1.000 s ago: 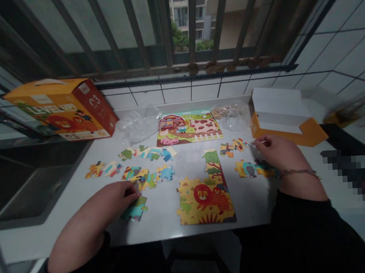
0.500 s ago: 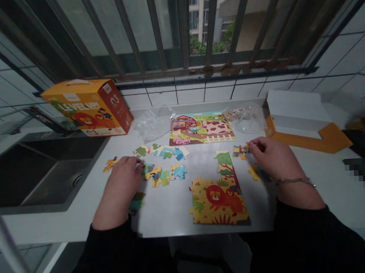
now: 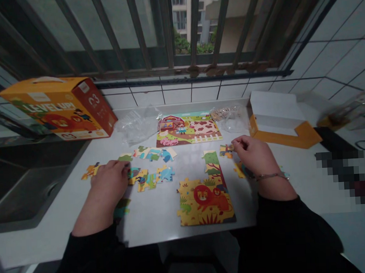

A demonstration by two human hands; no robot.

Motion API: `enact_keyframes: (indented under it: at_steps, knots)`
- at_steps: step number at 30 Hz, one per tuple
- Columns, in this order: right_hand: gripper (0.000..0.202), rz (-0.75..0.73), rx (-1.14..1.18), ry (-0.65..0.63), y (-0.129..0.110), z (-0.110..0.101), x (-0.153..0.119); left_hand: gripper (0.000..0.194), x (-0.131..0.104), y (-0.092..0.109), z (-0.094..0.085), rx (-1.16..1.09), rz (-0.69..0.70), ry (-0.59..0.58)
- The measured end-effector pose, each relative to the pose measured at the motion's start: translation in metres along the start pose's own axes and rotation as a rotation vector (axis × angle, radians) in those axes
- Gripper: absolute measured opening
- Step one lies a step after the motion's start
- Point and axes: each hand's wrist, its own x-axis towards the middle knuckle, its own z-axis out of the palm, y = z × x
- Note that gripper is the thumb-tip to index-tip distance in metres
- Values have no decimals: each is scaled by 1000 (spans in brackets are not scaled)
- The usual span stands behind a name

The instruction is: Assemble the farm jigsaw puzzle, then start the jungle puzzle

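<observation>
My left hand [image 3: 110,182] lies over the left group of loose puzzle pieces [image 3: 146,180], fingers curled and pressed together; whatever is in them is hidden. More pieces [image 3: 122,209] show below its wrist, and a yellow piece [image 3: 91,170] lies to its left. On the other side, my right hand [image 3: 253,155] pinches thumb and forefinger at the edge of a small puzzle piece [image 3: 226,151]. Beneath that palm a yellow and dark piece [image 3: 239,170] is partly covered. Between the hands sits a partly joined lion puzzle [image 3: 206,200], with a green tree strip [image 3: 212,163] rising from its right side.
Behind the pieces lies a farm picture [image 3: 188,130], flanked by a clear plastic bag [image 3: 139,126] and a bag of pieces [image 3: 232,117]. An orange puzzle box [image 3: 61,110] stands back left beside the sink [image 3: 35,185]. An opened box [image 3: 280,127] is at back right.
The view has turned to the right, so everything appears further left. Both hands stay at nearly the same places among the pieces, with little finger movement. The lion puzzle looks the same.
</observation>
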Motion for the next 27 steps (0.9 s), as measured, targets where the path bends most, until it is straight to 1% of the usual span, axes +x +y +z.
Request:
enact_keyframes:
  at_steps: [2, 5, 7, 9, 11, 14, 17, 19, 23, 27]
  knots:
    - [30, 1, -14, -6, 1, 0, 0, 53, 1, 1, -3, -4, 27, -13]
    - [30, 17, -23, -18, 1, 0, 1, 49, 3, 0, -1, -29, 29, -7]
    - [30, 22, -31, -25, 0, -1, 0, 47, 5, -2, 4, -65, 18, 21]
    - [30, 23, -40, -28, -2, -1, 0, 46, 6, -4, 10, -109, 42, 66]
    - [31, 25, -42, -24, -3, -1, 0, 46, 7, -4, 16, -166, 120, 110]
    - [31, 16, -39, -21, -2, 0, 0, 46, 7, -2, 24, -249, 274, 145]
    - [30, 13, -35, -32, 0, 1, 0, 48, 6, 3, 28, -270, 356, 160]
    - [30, 14, -31, -41, 1, 2, 0, 48, 6, 6, 29, -277, 371, 161]
    - [30, 13, -31, -47, -1, 2, 0, 49, 5, 9, 29, -276, 345, 149]
    - [30, 1, -26, -55, -2, 2, 1, 48, 5, 8, 28, -267, 351, 92]
